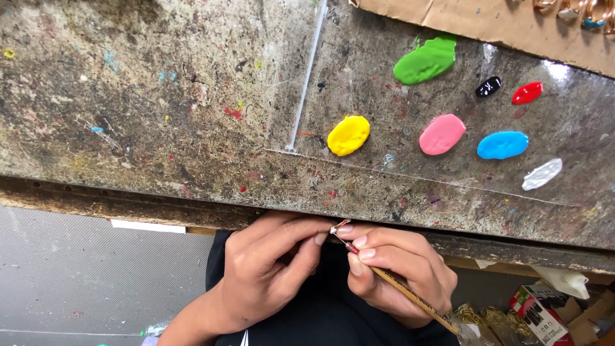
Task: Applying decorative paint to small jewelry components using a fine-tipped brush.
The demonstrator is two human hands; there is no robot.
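My left hand point(269, 272) pinches a tiny pale piece point(334, 229) between thumb and forefinger, just below the table's front edge. My right hand point(400, 269) grips a thin wooden paintbrush point(410, 295) like a pen. Its reddish ferrule and tip touch the small piece. Both hands sit close together over my dark clothing. On the paint-stained table above lie wet paint blobs: yellow point(348, 135), green point(425, 61), pink point(442, 134), blue point(502, 145), black point(488, 86), red point(527, 93) and white point(542, 174).
The worn table point(160, 115) has a dark wooden front edge. A clear sheet edge point(306, 77) runs under the paints. Brown cardboard point(487, 22) with small gold-coloured pieces lies at the top right. Boxes and gold items point(538, 314) sit below at the lower right.
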